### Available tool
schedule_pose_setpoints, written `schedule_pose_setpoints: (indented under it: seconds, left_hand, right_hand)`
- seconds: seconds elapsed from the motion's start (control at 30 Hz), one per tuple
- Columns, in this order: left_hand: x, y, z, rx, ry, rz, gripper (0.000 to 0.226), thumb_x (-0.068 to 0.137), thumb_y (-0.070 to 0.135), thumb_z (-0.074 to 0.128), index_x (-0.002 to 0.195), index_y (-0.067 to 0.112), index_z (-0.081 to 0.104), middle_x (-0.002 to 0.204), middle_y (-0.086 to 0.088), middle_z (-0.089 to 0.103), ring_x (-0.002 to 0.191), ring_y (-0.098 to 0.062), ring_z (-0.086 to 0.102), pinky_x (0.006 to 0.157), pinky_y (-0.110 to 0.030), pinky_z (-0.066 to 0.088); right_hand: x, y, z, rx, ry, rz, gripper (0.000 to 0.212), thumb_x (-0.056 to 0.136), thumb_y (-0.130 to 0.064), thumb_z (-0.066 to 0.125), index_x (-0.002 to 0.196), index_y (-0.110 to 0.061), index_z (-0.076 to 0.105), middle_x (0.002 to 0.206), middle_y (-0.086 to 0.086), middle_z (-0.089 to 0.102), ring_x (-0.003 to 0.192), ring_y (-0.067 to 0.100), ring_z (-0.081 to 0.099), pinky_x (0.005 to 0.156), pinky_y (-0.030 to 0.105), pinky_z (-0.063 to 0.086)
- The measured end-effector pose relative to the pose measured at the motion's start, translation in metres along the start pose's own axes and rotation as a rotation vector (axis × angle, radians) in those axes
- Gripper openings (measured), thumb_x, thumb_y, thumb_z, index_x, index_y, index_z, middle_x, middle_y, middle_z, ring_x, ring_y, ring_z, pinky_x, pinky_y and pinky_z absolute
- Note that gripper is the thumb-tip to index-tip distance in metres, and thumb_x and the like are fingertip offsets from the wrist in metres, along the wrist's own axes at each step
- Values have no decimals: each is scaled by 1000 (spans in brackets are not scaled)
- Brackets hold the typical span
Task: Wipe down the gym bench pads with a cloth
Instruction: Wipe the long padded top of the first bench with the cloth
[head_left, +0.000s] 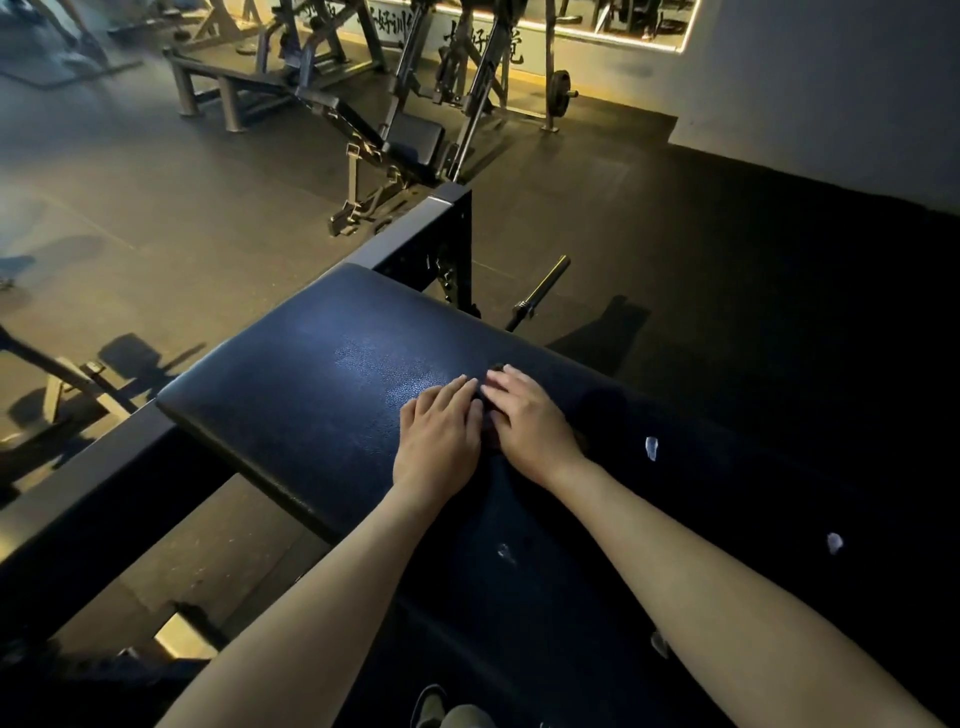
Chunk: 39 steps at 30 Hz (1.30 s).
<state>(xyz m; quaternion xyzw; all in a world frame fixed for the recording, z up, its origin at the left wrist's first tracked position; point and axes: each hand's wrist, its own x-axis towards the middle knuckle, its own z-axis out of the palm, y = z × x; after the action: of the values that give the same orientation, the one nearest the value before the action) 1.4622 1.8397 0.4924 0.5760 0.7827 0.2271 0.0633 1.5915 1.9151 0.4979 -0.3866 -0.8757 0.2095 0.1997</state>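
Note:
A wide black bench pad (311, 384) lies in front of me, its near right part deep in shadow. My left hand (439, 434) and my right hand (530, 415) press down flat on it side by side, fingers straight and pointing away from me. Between and under the hands lies a dark cloth (491, 415); only a small edge of it shows past the right fingertips, and it is hard to tell from the pad. A shiny patch on the pad lies just beyond my left fingers.
The pad sits on a dark steel frame (415, 228) that runs from the lower left to the upper middle. A barbell (540, 293) lies on the floor behind it. Another bench (410, 145) and racks stand farther back. My shoe (431, 706) shows at the bottom.

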Motion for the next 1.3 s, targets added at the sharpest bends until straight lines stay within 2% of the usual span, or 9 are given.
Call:
schedule_pose_setpoints:
  seconds: [0.07, 0.23, 0.53, 0.6, 0.7, 0.97, 1.03, 1.17, 1.3]
  left_hand:
    - [0, -2, 0, 9, 10, -6, 46, 107, 39, 33, 149, 27, 45, 155, 8, 43, 140, -15, 32, 116, -36, 20]
    - [-1, 2, -1, 29, -2, -14, 47, 107, 41, 30, 150, 27, 42, 154, 10, 43, 140, -14, 30, 116, -35, 17]
    - [2, 4, 2, 66, 29, 1, 53, 102, 45, 24, 148, 28, 45, 149, 13, 48, 135, -13, 36, 114, -35, 22]
    - [2, 4, 1, 64, 31, -3, 52, 103, 45, 26, 148, 27, 46, 149, 12, 48, 135, -13, 35, 114, -36, 22]
    - [2, 4, 2, 72, 23, -4, 49, 105, 44, 28, 148, 27, 45, 150, 13, 47, 136, -13, 34, 115, -35, 21]
    - [2, 3, 2, 76, 16, 5, 63, 98, 51, 15, 148, 29, 46, 150, 13, 48, 136, -14, 37, 114, -35, 22]
    - [2, 1, 2, 64, 25, 3, 63, 98, 51, 15, 147, 29, 48, 150, 13, 49, 136, -13, 36, 114, -34, 21]
    - [1, 2, 0, 59, 22, -2, 62, 99, 51, 16, 147, 29, 47, 150, 14, 48, 136, -11, 33, 113, -31, 18]
    - [3, 5, 1, 66, 30, -27, 60, 99, 50, 17, 147, 29, 47, 150, 12, 48, 136, -13, 35, 113, -35, 22]
  right_hand:
    - [8, 14, -6, -34, 12, -12, 39, 98, -9, 52, 136, -4, 58, 149, 10, 48, 143, 28, 36, 119, 32, 21]
    - [18, 30, -25, -28, 124, 229, 43, 102, -13, 48, 145, -8, 48, 155, 10, 39, 145, 26, 30, 118, 35, 24]
    - [5, 14, -14, 77, 41, -34, 37, 98, -13, 55, 135, -11, 61, 142, 9, 54, 132, 26, 48, 113, 35, 36]
    - [17, 31, -21, 4, 77, 73, 43, 101, -18, 51, 143, -11, 51, 153, 9, 41, 143, 27, 33, 118, 41, 30]
    - [26, 43, -27, -41, -4, 214, 53, 104, -31, 44, 153, -13, 35, 164, 7, 21, 152, 25, 11, 122, 39, 13]
    - [-12, 5, -1, 27, -30, -84, 41, 100, -16, 53, 140, -9, 55, 150, 6, 47, 145, 26, 32, 119, 34, 23]
    - [0, 20, -7, -20, -12, -51, 41, 100, -14, 52, 141, -8, 54, 151, 7, 46, 145, 27, 32, 119, 34, 22]
    - [22, 45, -24, -53, 97, 213, 45, 102, -12, 48, 146, -7, 45, 158, 9, 35, 149, 27, 22, 120, 36, 17]
    - [18, 19, -13, -15, 72, 147, 45, 102, -15, 48, 147, -8, 45, 158, 6, 36, 149, 24, 23, 120, 32, 16]
